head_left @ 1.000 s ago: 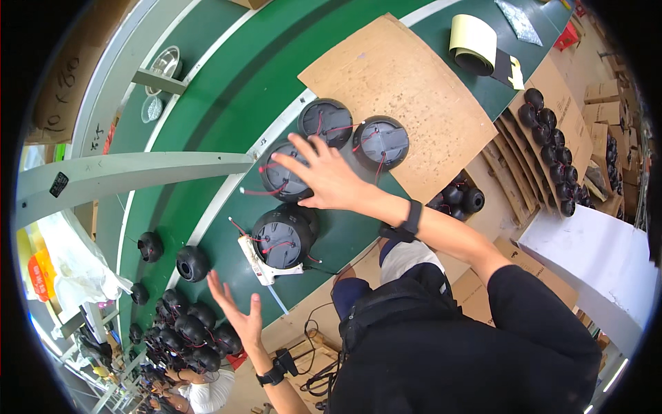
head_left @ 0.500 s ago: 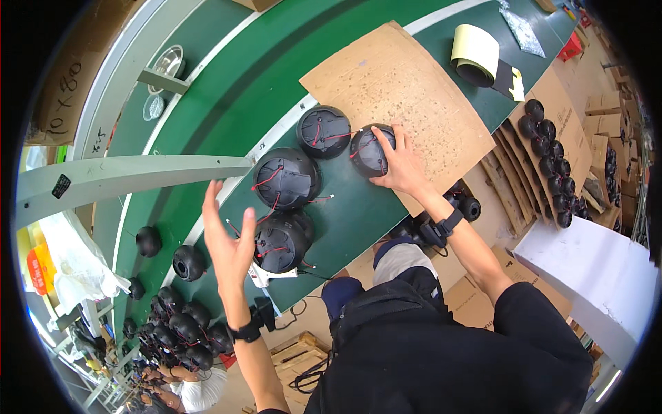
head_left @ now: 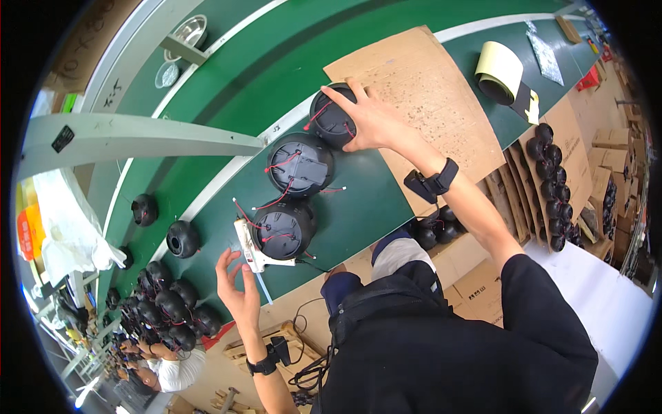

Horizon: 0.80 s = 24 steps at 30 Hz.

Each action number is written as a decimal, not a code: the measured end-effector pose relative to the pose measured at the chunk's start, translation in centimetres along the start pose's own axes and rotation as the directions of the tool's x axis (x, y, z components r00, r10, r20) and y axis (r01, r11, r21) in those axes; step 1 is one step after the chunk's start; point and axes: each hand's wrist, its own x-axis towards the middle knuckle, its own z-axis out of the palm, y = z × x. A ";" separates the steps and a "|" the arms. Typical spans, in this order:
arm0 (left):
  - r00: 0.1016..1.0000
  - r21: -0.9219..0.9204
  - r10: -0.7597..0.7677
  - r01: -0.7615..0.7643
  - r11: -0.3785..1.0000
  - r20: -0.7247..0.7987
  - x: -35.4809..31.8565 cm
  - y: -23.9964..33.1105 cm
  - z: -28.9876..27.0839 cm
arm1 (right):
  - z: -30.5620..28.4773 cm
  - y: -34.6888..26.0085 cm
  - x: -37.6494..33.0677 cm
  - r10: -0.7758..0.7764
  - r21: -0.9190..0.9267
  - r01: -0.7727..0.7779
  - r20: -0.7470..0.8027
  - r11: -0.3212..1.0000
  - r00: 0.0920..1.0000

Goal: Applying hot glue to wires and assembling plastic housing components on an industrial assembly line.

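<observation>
Gripping 1 black housing [head_left: 331, 125] at the green bench [head_left: 372, 207], just beyond 2 wired housings [head_left: 312, 170], is the right hand [head_left: 376, 121], while the left hand [head_left: 241, 297] hangs loosely spread near the white tool [head_left: 247, 246].

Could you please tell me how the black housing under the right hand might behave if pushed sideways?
The black housing would probably keep its shape, as its shell looks moulded and stiff. Its rounded sides suggest it may roll if tipped. The thin red wire hangs loose, so it would likely flop or snag.
</observation>
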 end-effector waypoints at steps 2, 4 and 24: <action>0.995 -0.020 -0.055 0.053 0.998 -0.078 -0.2 -1.6 -0.5 | -0.1 0.0 0.4 -0.014 -0.018 0.015 0.050 1.000 0.999; 0.981 -0.064 -0.165 0.159 0.985 -0.107 -1.1 -4.4 -1.3 | 0.4 1.4 -0.1 -0.033 0.056 0.037 -0.070 0.998 0.997; 0.930 0.029 -0.256 0.258 0.966 0.265 -3.1 -20.0 12.8 | 12.0 8.7 1.4 -0.082 0.758 0.125 -0.094 0.640 0.992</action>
